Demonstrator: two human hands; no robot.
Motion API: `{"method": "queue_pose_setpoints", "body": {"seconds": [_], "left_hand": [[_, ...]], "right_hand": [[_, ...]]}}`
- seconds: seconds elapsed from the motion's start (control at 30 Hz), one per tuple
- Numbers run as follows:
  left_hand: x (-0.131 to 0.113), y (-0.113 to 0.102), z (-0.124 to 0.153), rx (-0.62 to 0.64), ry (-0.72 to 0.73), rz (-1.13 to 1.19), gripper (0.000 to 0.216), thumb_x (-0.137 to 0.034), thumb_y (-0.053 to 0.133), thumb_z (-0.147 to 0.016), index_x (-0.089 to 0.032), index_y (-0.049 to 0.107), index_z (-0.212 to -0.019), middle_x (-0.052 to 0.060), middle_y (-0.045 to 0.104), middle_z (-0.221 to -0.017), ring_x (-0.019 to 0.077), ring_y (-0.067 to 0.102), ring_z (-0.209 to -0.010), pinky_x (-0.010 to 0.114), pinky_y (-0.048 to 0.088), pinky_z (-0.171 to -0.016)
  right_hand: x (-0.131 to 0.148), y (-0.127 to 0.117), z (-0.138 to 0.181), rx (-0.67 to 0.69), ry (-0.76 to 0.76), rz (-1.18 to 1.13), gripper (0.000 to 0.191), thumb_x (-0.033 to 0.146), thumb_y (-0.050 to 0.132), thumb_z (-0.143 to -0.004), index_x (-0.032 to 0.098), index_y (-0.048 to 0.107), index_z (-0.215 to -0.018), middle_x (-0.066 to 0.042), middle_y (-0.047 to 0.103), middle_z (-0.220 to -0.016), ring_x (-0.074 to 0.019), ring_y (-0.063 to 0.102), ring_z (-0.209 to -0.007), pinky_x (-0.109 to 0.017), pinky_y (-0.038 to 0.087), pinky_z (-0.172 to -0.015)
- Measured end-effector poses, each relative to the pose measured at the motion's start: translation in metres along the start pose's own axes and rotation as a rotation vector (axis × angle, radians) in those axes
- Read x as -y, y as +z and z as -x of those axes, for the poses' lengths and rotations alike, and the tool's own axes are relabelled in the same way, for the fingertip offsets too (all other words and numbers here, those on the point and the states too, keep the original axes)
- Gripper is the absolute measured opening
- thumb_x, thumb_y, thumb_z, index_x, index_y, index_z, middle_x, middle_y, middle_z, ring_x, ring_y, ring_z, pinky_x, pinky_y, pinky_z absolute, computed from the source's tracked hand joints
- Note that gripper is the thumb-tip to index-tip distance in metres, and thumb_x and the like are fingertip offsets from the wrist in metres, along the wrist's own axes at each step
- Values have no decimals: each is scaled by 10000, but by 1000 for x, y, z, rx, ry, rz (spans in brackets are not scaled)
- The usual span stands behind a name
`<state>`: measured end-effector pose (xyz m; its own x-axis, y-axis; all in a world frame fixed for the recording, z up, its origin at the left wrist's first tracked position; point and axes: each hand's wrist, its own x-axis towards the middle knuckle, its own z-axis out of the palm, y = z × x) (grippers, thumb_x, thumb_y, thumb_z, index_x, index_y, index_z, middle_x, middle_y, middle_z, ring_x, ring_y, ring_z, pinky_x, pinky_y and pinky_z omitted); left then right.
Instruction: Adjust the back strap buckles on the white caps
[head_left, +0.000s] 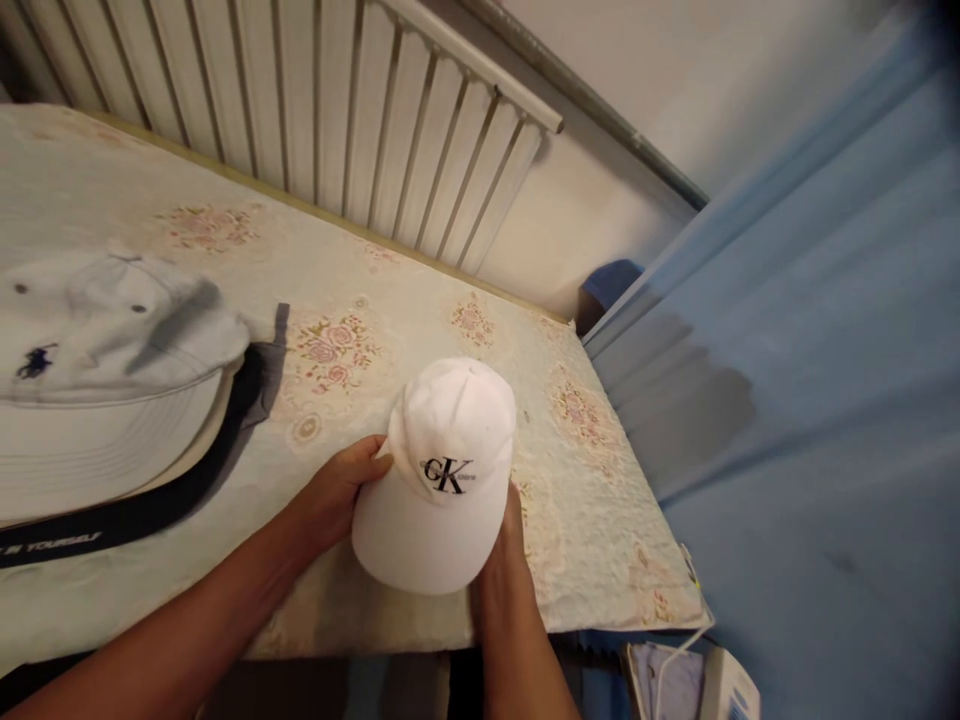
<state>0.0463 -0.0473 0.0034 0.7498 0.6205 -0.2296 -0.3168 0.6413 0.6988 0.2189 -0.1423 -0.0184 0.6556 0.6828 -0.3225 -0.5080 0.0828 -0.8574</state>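
Note:
A white baseball cap (pixel 457 420) with a black "CK" logo is held above the floral-covered surface, its brim toward me. My left hand (pixel 346 490) grips the cap's left edge, thumb on the outside near the brim and the other fingers out of sight beneath. On the right side, my right hand (pixel 508 515) reaches under the cap, which hides most of its fingers. To the left lies a stack of caps: a pale cap (pixel 97 330) with a dark horse-and-rider emblem sits on top, and a dark cap brim (pixel 187 505) with white lettering shows below.
A floral quilted cover (pixel 420 290) spreads over the surface. Behind it stands a white radiator (pixel 300 120) against the wall. Blue curtain fabric (pixel 787 420) hangs at the right. A white cable (pixel 679 655) and a white box (pixel 726 685) are below the right front corner.

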Motion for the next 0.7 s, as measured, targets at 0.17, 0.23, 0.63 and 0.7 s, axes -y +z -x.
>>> {"method": "queue_pose_setpoints", "body": {"seconds": [0.17,0.23,0.63,0.7], "left_hand": [[-9,-1,-5,-117,99,75,548,-188,745,-695,-117,568,-1208,119,739,-965,248,701,-767,306,538,-637],[-13,0,-6,-161,129,90,576,-153,725,-695,-121,545,-1241,120,738,-981,243,704,-764,297,543,-624],[-15,-1,-13,-172,146,35,431,-117,689,-726,-138,597,-1147,103,741,-949,232,711,-750,285,576,-608],[-11,-3,-15,-105,102,21,303,-159,689,-758,-133,625,-1053,110,736,-955,228,710,-763,295,584,-645]], "right_hand": [[5,6,-5,53,118,-216,369,487,651,-785,151,706,-928,-78,763,-888,-235,712,-862,-383,562,-792],[6,7,-1,139,72,-256,335,458,667,-774,157,707,-916,-74,759,-936,-220,701,-914,-373,538,-871],[11,11,17,376,-48,-155,511,295,754,-662,167,633,-1142,-91,717,-1096,-245,676,-990,-381,539,-866],[17,3,9,326,-94,-153,518,289,767,-644,162,639,-1130,-95,721,-1088,-242,681,-969,-377,535,-877]]}}
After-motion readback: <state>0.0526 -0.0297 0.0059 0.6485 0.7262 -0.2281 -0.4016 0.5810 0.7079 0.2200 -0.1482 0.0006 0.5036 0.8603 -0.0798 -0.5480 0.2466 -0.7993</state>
